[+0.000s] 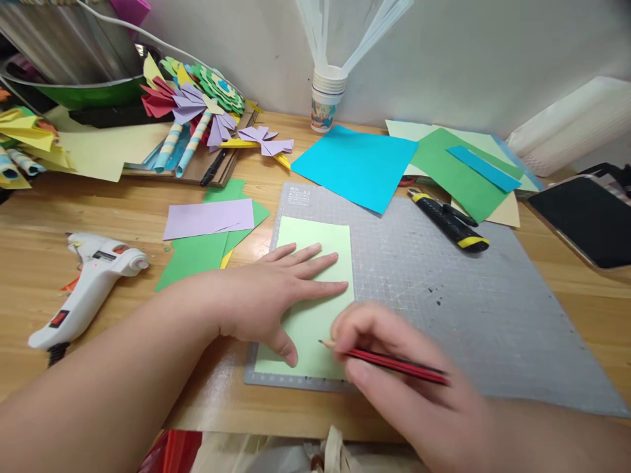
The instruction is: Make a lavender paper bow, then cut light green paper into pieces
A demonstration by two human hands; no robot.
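A light green sheet of paper (315, 322) lies on the left part of a grey cutting mat (493, 341). My left hand (276, 295) rests flat on the sheet with its fingers spread. Between the thumb and fingers of my right hand (399, 368) is a red and black pencil (394, 366). Its sharpened tip points left, over the lower part of the sheet; whether it touches the paper I cannot tell. Slight blur covers my right hand. Part of the sheet is hidden under my left hand.
A white glue gun (98, 282) lies at left, near green paper pieces (197, 256) and a lilac strip (210, 219). Blue paper (357, 167) and a black-yellow utility knife (448, 221) lie on the mat's far side. Paper cups (326, 98) stand by the wall; a phone (586, 217) is at right.
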